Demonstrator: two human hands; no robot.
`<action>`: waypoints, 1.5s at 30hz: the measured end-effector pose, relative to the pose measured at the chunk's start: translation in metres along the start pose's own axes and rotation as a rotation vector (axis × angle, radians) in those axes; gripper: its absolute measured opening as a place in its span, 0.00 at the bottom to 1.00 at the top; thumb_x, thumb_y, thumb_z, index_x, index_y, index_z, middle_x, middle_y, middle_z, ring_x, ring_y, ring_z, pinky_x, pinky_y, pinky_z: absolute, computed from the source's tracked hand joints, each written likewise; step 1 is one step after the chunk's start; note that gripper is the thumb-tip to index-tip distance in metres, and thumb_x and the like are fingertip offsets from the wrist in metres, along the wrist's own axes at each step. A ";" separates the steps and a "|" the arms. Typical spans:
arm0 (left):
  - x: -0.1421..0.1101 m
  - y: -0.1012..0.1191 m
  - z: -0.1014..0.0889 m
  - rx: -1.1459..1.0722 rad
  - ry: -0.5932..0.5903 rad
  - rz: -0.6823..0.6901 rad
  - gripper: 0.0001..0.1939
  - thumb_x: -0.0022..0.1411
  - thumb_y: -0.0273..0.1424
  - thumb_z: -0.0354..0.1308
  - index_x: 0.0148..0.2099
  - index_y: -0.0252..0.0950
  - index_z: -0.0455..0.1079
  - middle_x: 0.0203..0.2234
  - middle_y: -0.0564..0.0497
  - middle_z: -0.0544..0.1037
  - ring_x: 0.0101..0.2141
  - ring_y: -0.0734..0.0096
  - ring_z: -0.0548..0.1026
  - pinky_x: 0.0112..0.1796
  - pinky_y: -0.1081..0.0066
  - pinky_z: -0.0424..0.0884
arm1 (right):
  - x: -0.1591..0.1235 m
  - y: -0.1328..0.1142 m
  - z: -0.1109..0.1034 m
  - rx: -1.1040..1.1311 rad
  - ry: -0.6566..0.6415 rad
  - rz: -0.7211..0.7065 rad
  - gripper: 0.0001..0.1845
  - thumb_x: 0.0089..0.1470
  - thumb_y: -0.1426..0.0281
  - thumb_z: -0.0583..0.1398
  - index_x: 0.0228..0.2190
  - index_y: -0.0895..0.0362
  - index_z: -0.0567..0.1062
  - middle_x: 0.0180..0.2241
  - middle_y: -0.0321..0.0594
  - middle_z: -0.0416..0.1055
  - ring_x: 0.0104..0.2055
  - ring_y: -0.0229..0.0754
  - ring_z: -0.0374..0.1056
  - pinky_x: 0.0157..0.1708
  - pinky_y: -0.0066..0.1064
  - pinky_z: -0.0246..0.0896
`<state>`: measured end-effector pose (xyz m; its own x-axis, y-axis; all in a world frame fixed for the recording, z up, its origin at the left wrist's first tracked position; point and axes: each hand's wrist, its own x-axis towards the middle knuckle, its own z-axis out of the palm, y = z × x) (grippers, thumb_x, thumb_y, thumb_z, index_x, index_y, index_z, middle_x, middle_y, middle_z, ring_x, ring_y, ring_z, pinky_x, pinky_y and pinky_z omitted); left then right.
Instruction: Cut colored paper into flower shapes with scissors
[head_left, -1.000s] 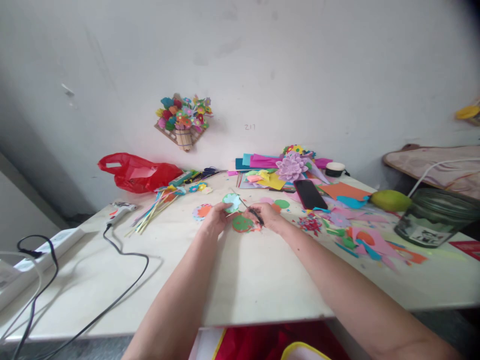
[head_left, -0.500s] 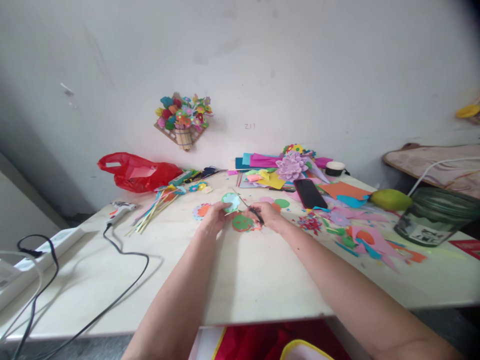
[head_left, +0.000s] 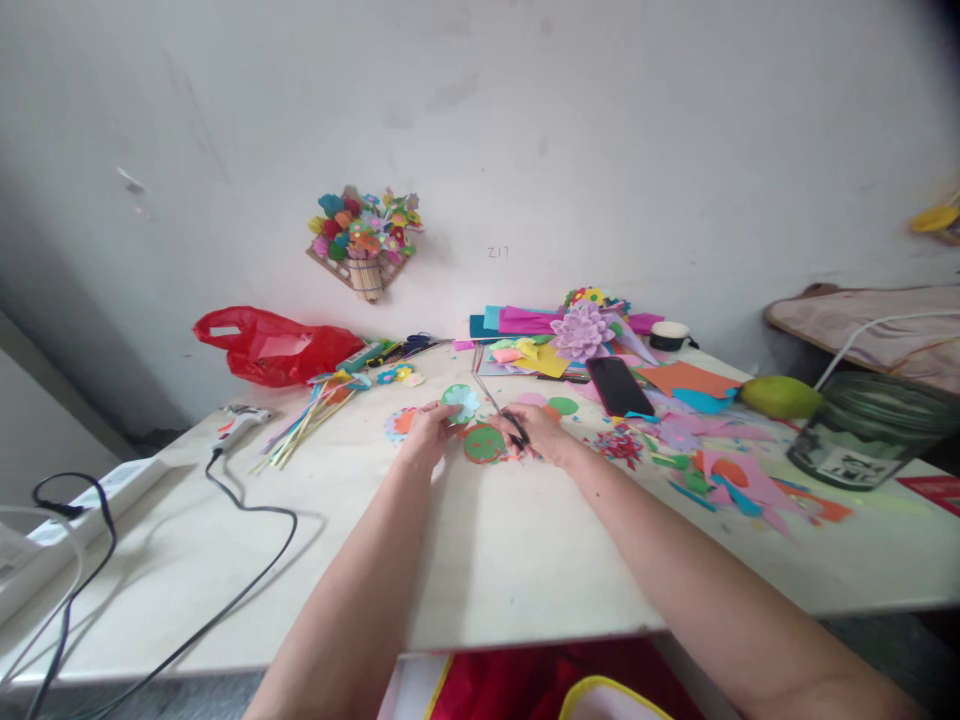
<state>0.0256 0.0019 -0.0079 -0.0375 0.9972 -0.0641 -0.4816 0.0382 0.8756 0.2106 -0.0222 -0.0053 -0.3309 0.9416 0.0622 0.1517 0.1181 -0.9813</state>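
My left hand (head_left: pixel 426 432) is closed in a pinch on a small piece of coloured paper at the middle of the table. My right hand (head_left: pixel 538 433) is wrapped round the black handles of a pair of scissors (head_left: pixel 501 412), whose blades point up and to the left. Between the two hands lies a green paper circle (head_left: pixel 483 444) on red scraps. A pale teal paper flower (head_left: pixel 460 400) lies just beyond the left hand's fingers.
A glue gun (head_left: pixel 238 424) with a black cable (head_left: pixel 251 520) lies at left, near coloured sticks (head_left: pixel 304 425) and a red plastic bag (head_left: pixel 274 345). Paper sheets (head_left: pixel 525 325), a purple paper flower (head_left: pixel 583 333), a black phone (head_left: pixel 619 385), scraps, a green fruit (head_left: pixel 780 397) and a glass jar (head_left: pixel 870 430) crowd the right.
The scissor blades have swung a little more upright in my right hand. Both hands stay in the same place over the green circle.
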 end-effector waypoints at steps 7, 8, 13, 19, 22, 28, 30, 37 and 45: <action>0.000 -0.002 0.005 -0.019 0.009 0.023 0.07 0.42 0.19 0.61 0.25 0.32 0.66 0.19 0.51 0.75 0.22 0.71 0.75 0.28 0.72 0.73 | -0.002 -0.003 0.006 0.013 -0.020 0.038 0.20 0.45 0.56 0.65 0.24 0.58 0.66 0.16 0.29 0.64 0.12 0.28 0.59 0.06 0.19 0.47; 0.000 -0.003 0.006 -0.023 0.007 0.028 0.07 0.42 0.19 0.61 0.25 0.32 0.66 0.19 0.51 0.75 0.22 0.71 0.75 0.28 0.72 0.74 | -0.002 -0.003 0.007 0.017 -0.025 0.040 0.20 0.45 0.56 0.65 0.24 0.58 0.66 0.16 0.29 0.65 0.12 0.28 0.59 0.06 0.19 0.47; 0.001 -0.005 0.008 -0.035 0.031 0.042 0.08 0.40 0.18 0.61 0.22 0.32 0.65 0.17 0.51 0.74 0.21 0.72 0.74 0.28 0.72 0.73 | -0.001 0.000 0.009 0.019 -0.003 0.033 0.19 0.45 0.56 0.65 0.25 0.58 0.67 0.16 0.30 0.65 0.12 0.28 0.58 0.06 0.18 0.46; 0.001 -0.008 0.011 -0.050 0.050 0.064 0.08 0.39 0.18 0.60 0.20 0.32 0.65 0.16 0.52 0.73 0.20 0.73 0.73 0.27 0.73 0.72 | 0.001 0.004 0.010 0.002 -0.005 0.019 0.20 0.45 0.54 0.64 0.26 0.58 0.67 0.16 0.30 0.65 0.12 0.28 0.58 0.06 0.18 0.46; 0.001 -0.008 0.013 -0.057 0.059 0.062 0.07 0.38 0.18 0.60 0.20 0.32 0.65 0.16 0.52 0.73 0.20 0.73 0.73 0.27 0.73 0.72 | 0.001 0.004 0.011 0.001 0.004 0.028 0.20 0.45 0.55 0.64 0.26 0.58 0.67 0.16 0.29 0.65 0.11 0.28 0.58 0.06 0.18 0.46; 0.000 -0.009 0.015 -0.081 0.070 0.068 0.08 0.36 0.19 0.61 0.19 0.32 0.65 0.16 0.53 0.73 0.20 0.74 0.72 0.26 0.73 0.71 | 0.001 0.002 0.012 0.014 0.025 0.048 0.19 0.46 0.56 0.65 0.25 0.58 0.66 0.15 0.29 0.64 0.11 0.28 0.57 0.06 0.18 0.45; 0.001 -0.010 0.015 -0.086 0.066 0.071 0.08 0.35 0.19 0.61 0.19 0.32 0.65 0.15 0.53 0.73 0.20 0.74 0.72 0.26 0.74 0.71 | 0.002 0.004 0.012 0.016 0.029 0.040 0.19 0.46 0.56 0.65 0.26 0.58 0.66 0.16 0.29 0.64 0.11 0.28 0.57 0.06 0.19 0.45; -0.001 -0.009 0.017 -0.071 0.054 0.082 0.08 0.34 0.20 0.62 0.18 0.32 0.65 0.15 0.53 0.72 0.19 0.75 0.71 0.25 0.74 0.70 | 0.006 0.009 0.011 0.027 0.022 0.018 0.19 0.45 0.56 0.65 0.26 0.57 0.67 0.15 0.29 0.64 0.11 0.29 0.58 0.05 0.19 0.45; 0.001 -0.009 0.016 -0.072 0.056 0.099 0.07 0.33 0.20 0.62 0.18 0.32 0.65 0.14 0.54 0.71 0.19 0.75 0.71 0.25 0.74 0.71 | 0.003 0.001 0.013 0.062 0.063 0.057 0.12 0.47 0.65 0.64 0.26 0.58 0.66 0.13 0.27 0.61 0.09 0.28 0.55 0.05 0.19 0.42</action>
<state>0.0439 0.0031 -0.0086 -0.1358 0.9907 -0.0074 -0.5342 -0.0669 0.8427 0.1975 -0.0235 -0.0081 -0.2640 0.9644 0.0149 0.1106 0.0456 -0.9928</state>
